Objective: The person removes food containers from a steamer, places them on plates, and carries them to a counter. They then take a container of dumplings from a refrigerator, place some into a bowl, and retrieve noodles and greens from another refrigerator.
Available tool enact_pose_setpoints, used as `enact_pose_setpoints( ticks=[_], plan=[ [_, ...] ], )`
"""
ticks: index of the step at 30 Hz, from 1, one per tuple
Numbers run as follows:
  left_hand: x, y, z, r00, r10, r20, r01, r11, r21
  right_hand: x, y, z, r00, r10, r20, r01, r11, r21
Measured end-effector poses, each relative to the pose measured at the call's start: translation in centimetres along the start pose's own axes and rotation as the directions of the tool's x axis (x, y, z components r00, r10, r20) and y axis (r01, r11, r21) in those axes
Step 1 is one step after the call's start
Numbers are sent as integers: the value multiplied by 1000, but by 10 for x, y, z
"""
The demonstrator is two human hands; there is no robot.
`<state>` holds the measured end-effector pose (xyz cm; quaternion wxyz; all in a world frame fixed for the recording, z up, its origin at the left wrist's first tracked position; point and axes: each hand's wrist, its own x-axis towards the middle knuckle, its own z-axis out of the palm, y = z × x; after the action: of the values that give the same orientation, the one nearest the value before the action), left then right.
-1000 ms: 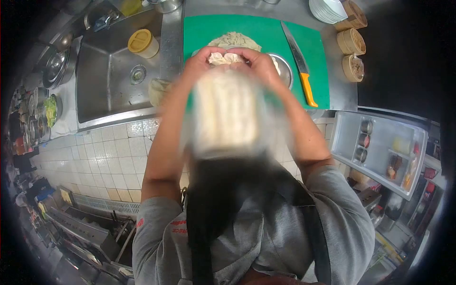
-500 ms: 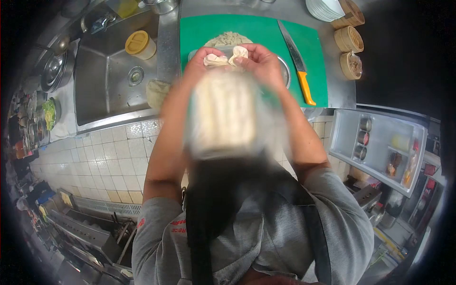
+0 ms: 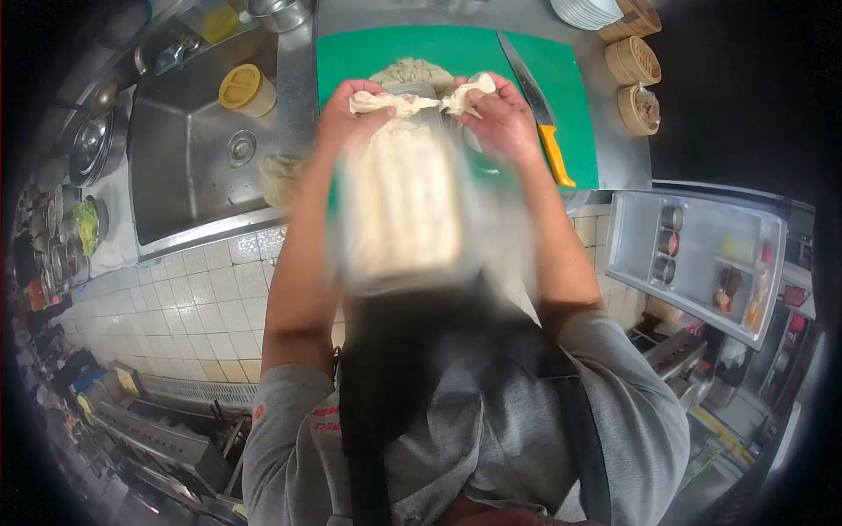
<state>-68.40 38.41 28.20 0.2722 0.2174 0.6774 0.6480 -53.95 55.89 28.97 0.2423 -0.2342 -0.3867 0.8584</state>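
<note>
Between my hands a soft, cream-coloured piece of food is pulled out sideways; its exact kind I cannot make out. My left hand pinches the left part. My right hand grips the right part, and only a thin stretch seems to link the two. Just beyond my hands, a pale heap of small pieces lies on the green cutting board. Below my hands, a clear container with long pale strips appears blurred. A clear tub edge shows behind my fingers.
A knife with a yellow handle lies on the board's right side. Left is a steel sink holding a yellow-lidded tub. Bamboo steamers and stacked white plates stand at the right. An open drawer juts out lower right.
My hands have moved apart, and the pale piece has gone from two bunched lumps to a longer, stretched shape. The view has shifted slightly.
</note>
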Motion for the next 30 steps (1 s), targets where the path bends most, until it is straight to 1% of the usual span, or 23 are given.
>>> enact_pose_setpoints(
  ticks=[1, 2, 5, 6, 7, 8, 11, 12, 13, 14, 16, 17, 19, 20, 21, 23, 24, 25, 26, 27, 28, 29, 30],
  plan=[
    [-2, 5, 1, 999, -23, -23, 25, 996, 88, -1, -3, -4, 999, 8, 53, -8, 1000, -3],
    [-1, 2, 1, 999, -24, -22, 26, 996, 85, -3, -6, -8, 999, 8, 51, -8, 1000, -6],
    [9, -15, 4, 999, 2, 37, -6, 995, 96, -14, -16, -21, 987, -148, 61, 158, 958, -240],
    [14, -21, 4, 999, 6, 46, -14, 981, 195, -19, -19, -26, 987, -146, 62, 157, 958, -241],
    [17, -28, 3, 999, 8, 54, -23, 956, 293, -26, -22, -32, 978, -206, 16, 195, 898, -394],
    [16, -27, 3, 999, 7, 53, -22, 956, 293, -30, -25, -37, 962, -272, -21, 218, 814, -538],
    [14, -27, 8, 995, 71, 67, -90, 933, 347, -34, -17, -53, 935, -354, -7, 276, 741, -612],
    [13, -31, 9, 987, 61, 150, -109, 935, 338, -36, -12, -60, 925, -380, 10, 290, 686, -667],
    [12, -35, 10, 971, 51, 233, -128, 936, 329, -40, -7, -66, 922, -371, 110, 300, 506, -809],
    [11, -37, 7, 970, 52, 240, -131, 935, 329, -44, -4, -72, 921, -375, 105, 299, 506, -809],
    [3, -42, -7, 840, 411, 355, -523, 789, 323, -51, 0, -81, 856, -402, 324, 399, 117, -909],
    [-5, -47, -17, 839, 409, 360, -523, 789, 323, -59, -3, -77, 862, -428, 271, 346, 109, -932],
    [-31, -61, -41, 887, 458, 56, -431, 778, 456, -70, 0, -91, 836, -475, 276, 344, 62, -937],
    [-52, -69, -50, 919, 385, -86, -317, 850, 420, -75, 1, -100, 805, -518, 288, 344, 12, -939],
    [-77, -79, -56, 929, 297, -222, -203, 908, 365, -82, 2, -106, 802, -525, 283, 340, 12, -940],
    [-127, -100, -59, 952, 71, -297, -95, 993, -70, -101, 2, -114, 811, -524, 260, 305, 0, -952],
    [-149, -122, -63, 971, 10, -237, -14, 1000, -16, -112, 2, -112, 809, -530, 254, 298, -2, -954],
    [-164, -135, -66, 982, -54, -182, 63, 997, 42, -122, 4, -108, 855, -491, 165, 252, 115, -961],
    [-172, -128, -60, 983, -50, -175, 58, 997, 41, -130, 5, -103, 893, -443, 80, 199, 229, -953],
    [-179, -114, -47, 989, -145, -32, 143, 988, -49, -135, 6, -96, 936, -348, -58, 67, 336, -939],
    [-181, -110, -36, 981, -186, 53, 190, 978, -90, -141, 5, -86, 932, -358, -66, 62, 336, -940],
    [-183, -107, -26, 965, -225, 138, 242, 963, -121, -148, 3, -73, 941, -318, -114, 35, 429, -903],
    [-184, -109, -18, 957, -248, 152, 274, 944, -182, -153, 3, -73, 949, -293, -117, 44, 490, -871]
  ],
)
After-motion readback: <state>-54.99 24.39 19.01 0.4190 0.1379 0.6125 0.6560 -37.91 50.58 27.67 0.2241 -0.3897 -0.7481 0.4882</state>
